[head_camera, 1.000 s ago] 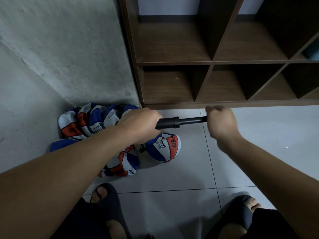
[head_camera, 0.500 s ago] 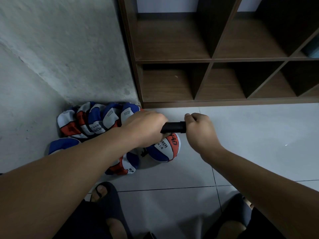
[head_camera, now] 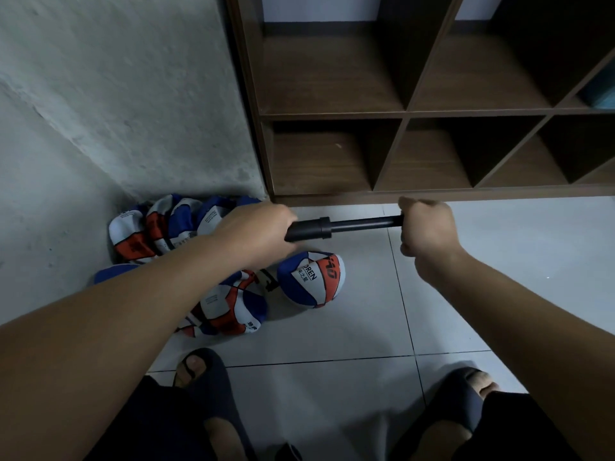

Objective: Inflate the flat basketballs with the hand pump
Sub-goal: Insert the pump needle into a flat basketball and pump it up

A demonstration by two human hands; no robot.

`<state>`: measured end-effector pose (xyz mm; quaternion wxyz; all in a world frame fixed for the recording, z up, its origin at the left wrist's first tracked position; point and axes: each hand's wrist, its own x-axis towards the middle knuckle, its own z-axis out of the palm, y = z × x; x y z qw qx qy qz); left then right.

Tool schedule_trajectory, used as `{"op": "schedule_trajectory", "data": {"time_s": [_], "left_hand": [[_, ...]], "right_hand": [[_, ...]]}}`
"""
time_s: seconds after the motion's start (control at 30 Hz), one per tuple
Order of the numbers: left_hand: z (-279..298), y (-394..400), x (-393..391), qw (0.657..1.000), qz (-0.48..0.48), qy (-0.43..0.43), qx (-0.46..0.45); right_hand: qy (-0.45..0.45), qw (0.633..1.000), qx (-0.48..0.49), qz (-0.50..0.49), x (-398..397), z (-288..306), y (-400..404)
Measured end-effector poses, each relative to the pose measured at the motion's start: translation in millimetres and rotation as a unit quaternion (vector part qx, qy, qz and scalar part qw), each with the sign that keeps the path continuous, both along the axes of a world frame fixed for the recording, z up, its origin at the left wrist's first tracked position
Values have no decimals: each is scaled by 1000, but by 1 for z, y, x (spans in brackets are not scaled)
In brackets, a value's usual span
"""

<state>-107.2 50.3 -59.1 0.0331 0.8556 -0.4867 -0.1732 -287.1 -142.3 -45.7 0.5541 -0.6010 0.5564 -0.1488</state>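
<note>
Since half a second ago the right hand has drawn away from the left, pulling the thin black rod out of the black plastic hand pump — the intake half of a stroke. It is fisted round the handle at the rod's end. The left hand is wrapped round the barrel, holding it level and steady so the pull has something to work against. A short black hose hangs below toward the half-filled blue, white and orange basketball on the pale floor tiles; the connection itself is too small to confirm. Crumpled flat basketballs lie heaped in the wall corner — within easy reach for later, beside the brown wooden cubby shelf.
</note>
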Motion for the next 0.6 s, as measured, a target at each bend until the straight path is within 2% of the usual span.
{"op": "schedule_trajectory", "data": {"time_s": [0.2, 0.6], "left_hand": [[-3, -6, -13, 1000, -5, 15, 4], [7, -13, -23, 999, -21, 46, -6]], "right_hand": [[14, 993, -49, 108, 3, -3, 41], [-25, 987, -17, 157, 10, -12, 54]]}}
